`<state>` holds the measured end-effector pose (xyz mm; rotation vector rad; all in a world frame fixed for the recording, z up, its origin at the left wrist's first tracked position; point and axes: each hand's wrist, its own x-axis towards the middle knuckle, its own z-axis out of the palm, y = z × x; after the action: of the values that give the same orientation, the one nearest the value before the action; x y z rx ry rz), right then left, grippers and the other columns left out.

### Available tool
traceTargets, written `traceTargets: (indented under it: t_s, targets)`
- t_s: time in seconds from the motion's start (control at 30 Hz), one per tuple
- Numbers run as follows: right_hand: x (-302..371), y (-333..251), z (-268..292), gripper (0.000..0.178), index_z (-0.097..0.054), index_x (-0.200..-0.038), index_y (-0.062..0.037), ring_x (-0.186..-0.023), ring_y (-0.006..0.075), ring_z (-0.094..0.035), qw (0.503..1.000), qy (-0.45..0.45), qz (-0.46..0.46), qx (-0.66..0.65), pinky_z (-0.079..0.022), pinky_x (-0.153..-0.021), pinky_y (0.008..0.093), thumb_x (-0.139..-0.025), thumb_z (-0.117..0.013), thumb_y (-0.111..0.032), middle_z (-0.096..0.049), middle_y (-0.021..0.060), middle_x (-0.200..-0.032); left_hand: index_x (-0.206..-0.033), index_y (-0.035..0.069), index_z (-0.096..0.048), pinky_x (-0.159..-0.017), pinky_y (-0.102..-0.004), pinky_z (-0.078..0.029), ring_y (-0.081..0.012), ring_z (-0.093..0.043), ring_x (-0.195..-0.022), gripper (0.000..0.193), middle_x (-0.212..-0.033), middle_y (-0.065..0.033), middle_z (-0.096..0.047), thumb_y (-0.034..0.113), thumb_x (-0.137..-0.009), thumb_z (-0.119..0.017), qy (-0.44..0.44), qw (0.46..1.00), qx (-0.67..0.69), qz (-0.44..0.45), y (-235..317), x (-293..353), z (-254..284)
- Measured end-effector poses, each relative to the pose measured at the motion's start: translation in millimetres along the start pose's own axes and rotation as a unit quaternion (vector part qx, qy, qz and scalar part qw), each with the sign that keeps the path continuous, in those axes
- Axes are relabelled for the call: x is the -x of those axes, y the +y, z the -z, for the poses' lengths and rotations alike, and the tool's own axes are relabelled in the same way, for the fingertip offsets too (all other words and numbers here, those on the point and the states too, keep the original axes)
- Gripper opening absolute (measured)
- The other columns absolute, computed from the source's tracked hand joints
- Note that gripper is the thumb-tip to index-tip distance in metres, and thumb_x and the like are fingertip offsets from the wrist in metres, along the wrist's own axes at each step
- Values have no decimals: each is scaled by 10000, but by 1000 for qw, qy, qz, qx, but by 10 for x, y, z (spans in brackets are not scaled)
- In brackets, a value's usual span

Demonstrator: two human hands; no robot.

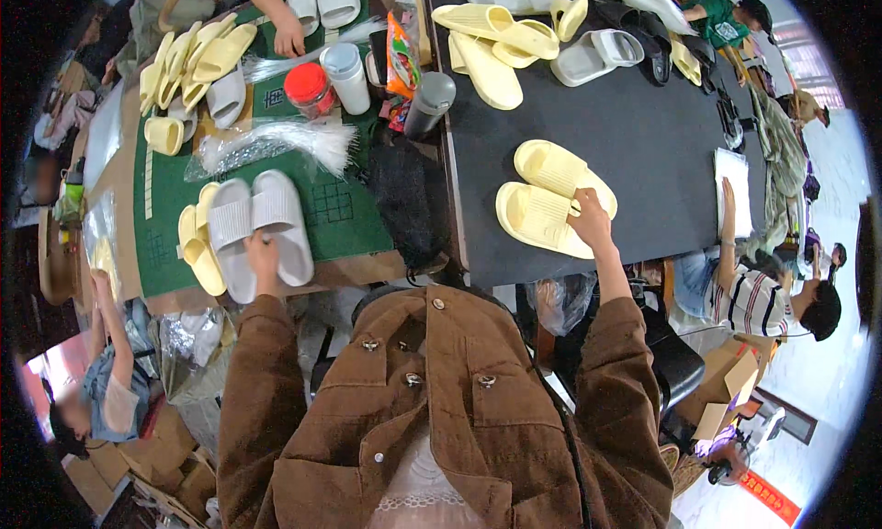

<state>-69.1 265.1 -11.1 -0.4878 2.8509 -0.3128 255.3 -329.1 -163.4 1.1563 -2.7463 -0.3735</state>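
Left hand closed over the near ends of a pair of grey slides, pinned flat and side by side on the green mat; right hand pinching the near edge of a pair of pale yellow slides, flat on the dark table to the right. Best done, by the look of it, with each pair kept aligned sole to sole, lifted by the heel ends together rather than dragged, clear of the loose yellow slides just left of the grey pair and of the black mesh bundle between the two surfaces. Farther left, a stack of yellow slides and a bundle of clear plastic ties; in the middle, a red-lidded jar, a white cup and a grey flask; far right, more yellow and grey slides. Crowded workshop, other seated people at left and right, cardboard boxes on the floor.
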Motion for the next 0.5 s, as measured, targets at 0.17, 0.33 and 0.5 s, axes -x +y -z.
traceTargets:
  t_s: [0.17, 0.33, 0.5]
  targets:
    - [-223, -150, -183, 218, -545, -900, -64, -915, 354, -602, 999, 41, -3, -6, -475, -713, 457, -732, -645, -161, -602, 128, -1004, -1142, -11, -585, -931, -480, -398, -439, -478, -1077, 524, -1128, -311, -522, 344, -761, -643, -83, 994, -74, 7, -1495, -475, 215]
    - [34, -132, -224, 284, -570, -994, -44, -921, 357, -611, 996, 31, -72, -39, -475, -749, 446, -760, -634, -192, -631, 157, -979, -1160, 10, -591, -951, -498, -386, -462, -453, -1114, 573, -1082, -348, -528, 413, -757, -638, -198, 977, -75, 13, -1493, -719, 293]
    - [215, -598, -358, 301, -600, -849, 73, -808, 395, -619, 988, 7, -112, -104, -479, -727, 455, -770, -629, -216, -625, 260, -818, -1260, 128, -552, -989, -532, -344, -477, -348, -1239, 514, -1295, -248, -479, 334, -789, -582, -79, 982, -101, 136, -1487, -405, 320]
